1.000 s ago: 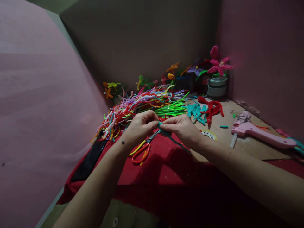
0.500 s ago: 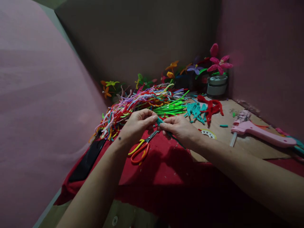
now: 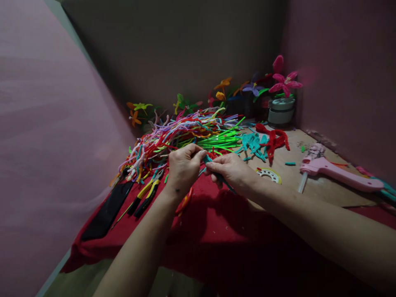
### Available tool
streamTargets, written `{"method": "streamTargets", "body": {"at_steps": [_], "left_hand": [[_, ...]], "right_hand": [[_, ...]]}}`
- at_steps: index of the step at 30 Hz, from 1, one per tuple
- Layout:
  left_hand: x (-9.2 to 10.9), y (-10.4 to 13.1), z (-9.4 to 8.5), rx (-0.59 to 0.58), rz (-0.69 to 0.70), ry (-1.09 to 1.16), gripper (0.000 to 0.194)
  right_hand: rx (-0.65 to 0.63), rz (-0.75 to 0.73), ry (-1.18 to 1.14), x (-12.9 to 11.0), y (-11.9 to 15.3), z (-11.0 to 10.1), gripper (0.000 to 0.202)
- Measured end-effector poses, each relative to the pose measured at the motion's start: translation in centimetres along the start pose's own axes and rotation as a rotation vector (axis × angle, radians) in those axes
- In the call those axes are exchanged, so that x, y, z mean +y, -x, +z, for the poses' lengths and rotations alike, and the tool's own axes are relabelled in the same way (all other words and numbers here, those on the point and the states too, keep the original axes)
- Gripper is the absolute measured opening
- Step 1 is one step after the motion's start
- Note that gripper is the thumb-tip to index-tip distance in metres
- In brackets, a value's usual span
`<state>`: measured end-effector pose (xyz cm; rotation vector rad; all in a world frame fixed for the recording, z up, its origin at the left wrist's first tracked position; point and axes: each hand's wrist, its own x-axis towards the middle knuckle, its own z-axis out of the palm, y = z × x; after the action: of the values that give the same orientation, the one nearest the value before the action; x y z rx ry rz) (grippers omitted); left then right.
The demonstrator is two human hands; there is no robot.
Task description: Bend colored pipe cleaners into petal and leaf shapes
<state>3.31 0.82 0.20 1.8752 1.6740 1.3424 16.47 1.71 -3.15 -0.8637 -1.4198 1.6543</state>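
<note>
A teal pipe cleaner piece [image 3: 208, 158] is pinched between both hands above the red cloth. My left hand [image 3: 187, 163] has thumb and forefinger closed on its left end. On its other end, the fingers of my right hand [image 3: 227, 168] are closed, and a dark teal strand hangs below them. The red-handled scissors [image 3: 185, 201] lie under my left wrist, mostly hidden. Behind the hands is a heap of colourful pipe cleaners [image 3: 173, 132] with a green bundle [image 3: 222, 140] at its right.
Pliers [image 3: 147, 194] and a black phone [image 3: 108, 210] lie left. A cardboard sheet [image 3: 321, 189] holds a pink glue gun [image 3: 337, 171], teal loops [image 3: 255, 144], red loops [image 3: 275, 142] and a white ring [image 3: 268, 175]. Fuzzy flowers [image 3: 285, 83] stand behind.
My left wrist has swung right and turned more upright, uncovering the pliers and covering much of the scissors. Both hands still hold the teal piece. The view has shifted slightly.
</note>
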Motion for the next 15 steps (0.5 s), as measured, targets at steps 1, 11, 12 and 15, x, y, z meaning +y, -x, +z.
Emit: {"method": "streamTargets", "body": {"at_steps": [1,11,12,15], "left_hand": [[-0.1,0.0,0.2,0.012,-0.001,0.008,0.012],[-2.1,-1.5,0.7,-0.394,-0.419,0.589,0.029],[-2.3,-1.5,0.9,-0.386,-0.423,0.581,0.03],[-2.8,-1.5,1.3,-0.359,-0.407,0.579,0.028]], "right_hand": [[0.01,-0.005,-0.009,0.1,-0.1,-0.1,0.023],[0.069,-0.01,0.081,0.7,-0.3,0.0,0.021],[0.067,-0.008,0.073,0.9,-0.4,0.1,0.02],[0.017,0.004,-0.028,1.5,-0.7,-0.1,0.023]]}}
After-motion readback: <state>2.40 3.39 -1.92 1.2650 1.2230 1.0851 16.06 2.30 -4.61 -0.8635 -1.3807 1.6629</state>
